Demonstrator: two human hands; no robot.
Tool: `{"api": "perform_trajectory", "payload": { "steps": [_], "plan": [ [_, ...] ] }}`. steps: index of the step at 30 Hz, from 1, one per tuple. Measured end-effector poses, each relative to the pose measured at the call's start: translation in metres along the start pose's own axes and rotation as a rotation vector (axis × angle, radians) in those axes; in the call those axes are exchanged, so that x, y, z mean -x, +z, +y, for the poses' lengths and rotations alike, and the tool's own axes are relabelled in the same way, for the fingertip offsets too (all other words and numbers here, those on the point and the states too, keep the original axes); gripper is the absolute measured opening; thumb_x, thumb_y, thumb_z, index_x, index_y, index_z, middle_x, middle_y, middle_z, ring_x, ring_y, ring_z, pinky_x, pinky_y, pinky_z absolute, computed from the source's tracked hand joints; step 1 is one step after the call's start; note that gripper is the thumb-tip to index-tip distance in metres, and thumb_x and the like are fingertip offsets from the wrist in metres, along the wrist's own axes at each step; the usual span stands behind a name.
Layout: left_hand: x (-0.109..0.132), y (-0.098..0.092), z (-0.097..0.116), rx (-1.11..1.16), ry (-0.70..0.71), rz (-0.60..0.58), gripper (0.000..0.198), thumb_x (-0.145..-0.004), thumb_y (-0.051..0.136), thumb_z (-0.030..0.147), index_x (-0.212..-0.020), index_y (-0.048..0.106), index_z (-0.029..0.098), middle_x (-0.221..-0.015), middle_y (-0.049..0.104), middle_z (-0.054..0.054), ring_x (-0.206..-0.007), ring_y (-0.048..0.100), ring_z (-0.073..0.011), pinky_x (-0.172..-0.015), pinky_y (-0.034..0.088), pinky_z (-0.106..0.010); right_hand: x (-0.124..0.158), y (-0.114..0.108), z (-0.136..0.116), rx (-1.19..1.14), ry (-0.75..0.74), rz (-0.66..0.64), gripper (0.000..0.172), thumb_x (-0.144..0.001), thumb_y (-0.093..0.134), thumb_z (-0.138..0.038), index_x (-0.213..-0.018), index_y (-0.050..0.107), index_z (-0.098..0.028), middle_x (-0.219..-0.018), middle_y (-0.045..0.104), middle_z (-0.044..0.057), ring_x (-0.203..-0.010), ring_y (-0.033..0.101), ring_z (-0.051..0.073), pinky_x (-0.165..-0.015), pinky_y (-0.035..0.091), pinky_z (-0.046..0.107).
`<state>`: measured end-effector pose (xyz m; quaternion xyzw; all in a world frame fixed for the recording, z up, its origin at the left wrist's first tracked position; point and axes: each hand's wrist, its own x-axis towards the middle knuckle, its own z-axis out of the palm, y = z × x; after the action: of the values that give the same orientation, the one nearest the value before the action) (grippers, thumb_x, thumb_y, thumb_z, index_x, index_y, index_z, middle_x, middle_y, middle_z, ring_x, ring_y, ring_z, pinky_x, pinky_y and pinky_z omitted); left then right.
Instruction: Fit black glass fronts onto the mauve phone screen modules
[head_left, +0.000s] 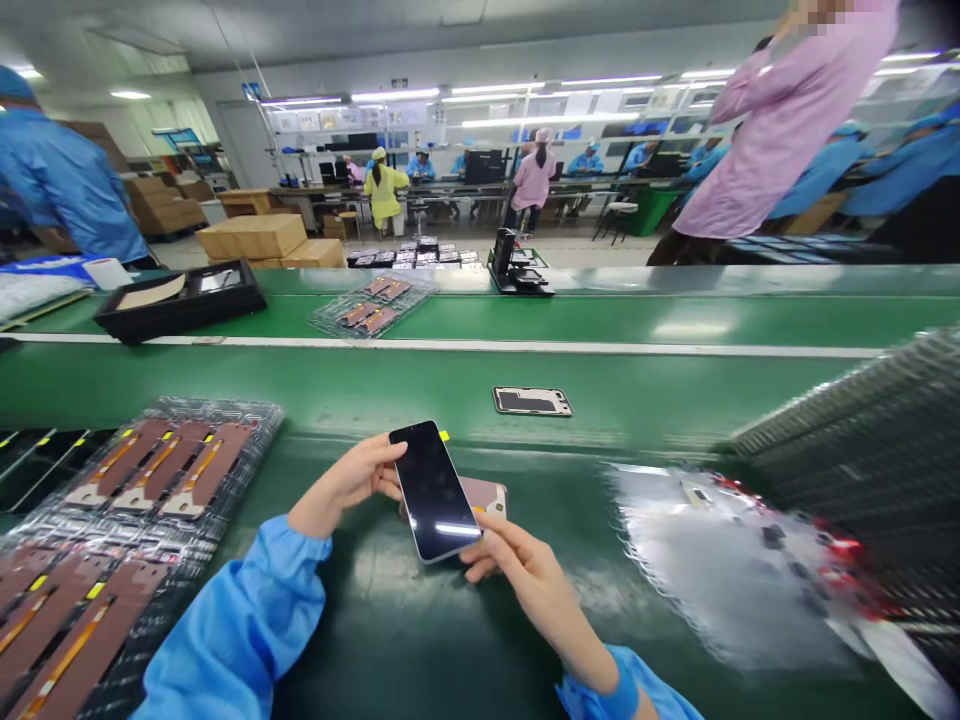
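A smartphone point(435, 495) with a dark, glossy front and a pale frame is held tilted above the green bench, a small yellow tab at its top right corner. My left hand point(352, 480) is closed on its upper left edge, thumb on the front. At the lower right corner, my right hand point(517, 560) pinches the phone's edge between thumb and fingers. Partly hidden behind the phone is a brown-backed screen panel point(489, 495); whether it lies on the bench or is held I cannot tell. Farther back lies a phone housing point(532, 401).
On the left, a clear plastic tray point(259, 420) holds several brown-backed panels with orange flex cables. Stacked trays point(885, 450) stand at right beside blurred clear plastic point(697, 570). Across the bench are a black tray point(180, 300), another panel tray point(375, 303) and a black fixture point(517, 265).
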<state>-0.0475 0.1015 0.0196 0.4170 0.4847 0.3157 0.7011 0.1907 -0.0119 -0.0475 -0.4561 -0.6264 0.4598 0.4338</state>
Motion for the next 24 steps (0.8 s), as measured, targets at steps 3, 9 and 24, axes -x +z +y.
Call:
{"api": "perform_trajectory", "payload": {
  "steps": [3,9,24],
  "plan": [
    [-0.035,-0.019,0.017,-0.024,0.077,0.167,0.035,-0.087,0.066,0.026,-0.119,0.06,0.013,-0.082,0.072,-0.008,-0.061,0.069,-0.0169,-0.056,0.058,-0.03,-0.009,0.003,0.025,0.535,-0.28,0.171,0.039,-0.103,0.037,-0.031,-0.131,0.057,-0.014,-0.103,0.076,0.015,-0.09,0.074,0.025,-0.079,0.062,0.041],
    [-0.097,-0.054,0.032,-0.156,0.204,0.591,0.033,-0.093,0.059,0.032,-0.121,0.058,0.016,-0.114,0.065,-0.008,-0.089,0.066,-0.0187,-0.074,0.059,-0.037,-0.029,0.018,0.049,0.837,-0.491,0.104,0.042,-0.093,0.049,-0.013,-0.134,0.056,-0.015,-0.135,0.061,0.017,-0.124,0.058,0.033,-0.1,0.049,0.056],
    [-0.209,0.029,0.006,-0.988,0.554,0.273,0.042,-0.091,0.062,0.033,-0.129,0.055,0.019,-0.139,0.053,-0.012,-0.122,0.055,-0.0291,-0.1,0.046,-0.054,-0.017,0.003,0.032,0.71,-0.754,0.39,0.051,-0.094,0.034,-0.002,-0.136,0.057,-0.018,-0.119,0.072,0.01,-0.11,0.068,0.022,-0.091,0.058,0.039]
  ]
}}
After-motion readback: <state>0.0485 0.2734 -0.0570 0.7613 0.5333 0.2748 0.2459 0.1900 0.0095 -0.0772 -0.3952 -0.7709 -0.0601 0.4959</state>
